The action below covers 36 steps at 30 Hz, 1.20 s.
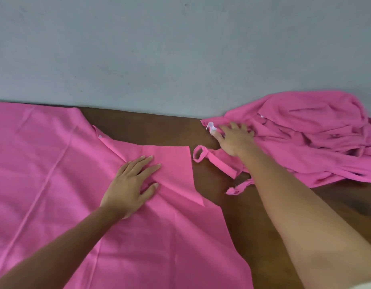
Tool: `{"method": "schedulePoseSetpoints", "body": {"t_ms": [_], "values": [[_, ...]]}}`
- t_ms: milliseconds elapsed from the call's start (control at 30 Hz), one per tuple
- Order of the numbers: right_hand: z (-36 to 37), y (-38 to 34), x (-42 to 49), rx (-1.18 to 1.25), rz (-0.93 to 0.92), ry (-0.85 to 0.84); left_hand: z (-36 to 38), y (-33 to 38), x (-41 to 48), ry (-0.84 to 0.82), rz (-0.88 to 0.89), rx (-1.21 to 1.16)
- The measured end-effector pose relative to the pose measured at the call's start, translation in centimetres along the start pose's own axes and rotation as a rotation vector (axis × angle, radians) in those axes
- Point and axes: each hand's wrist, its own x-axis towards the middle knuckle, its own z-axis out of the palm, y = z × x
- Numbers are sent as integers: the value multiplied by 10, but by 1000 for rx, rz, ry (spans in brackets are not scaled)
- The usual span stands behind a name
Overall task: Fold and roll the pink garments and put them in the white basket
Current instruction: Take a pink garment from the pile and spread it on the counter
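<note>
Several pink garments (55, 174) cover brown, perhaps wooden, table (163, 130); grey wall (180, 49).

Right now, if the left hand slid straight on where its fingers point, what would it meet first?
The left hand, flat on the spread pink garment, would first cross that garment's folded flap, then bare brown table up to the wall. The strap loop seems right of this line.

pink garments (55, 174), brown table (151, 128), grey wall (159, 49)
</note>
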Motion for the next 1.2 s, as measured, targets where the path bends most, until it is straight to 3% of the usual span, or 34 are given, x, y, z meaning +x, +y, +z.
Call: {"method": "schedulePoseSetpoints", "body": {"t_ms": [400, 933, 1200], "values": [[29, 14, -112, 33, 32, 44, 1, -2, -1, -35, 4, 25], [64, 86, -312, 165, 200, 70, 0, -4, 0, -67, 42, 54], [55, 106, -345, 151, 275, 78, -2, -4, 0, -71, 45, 59]]}}
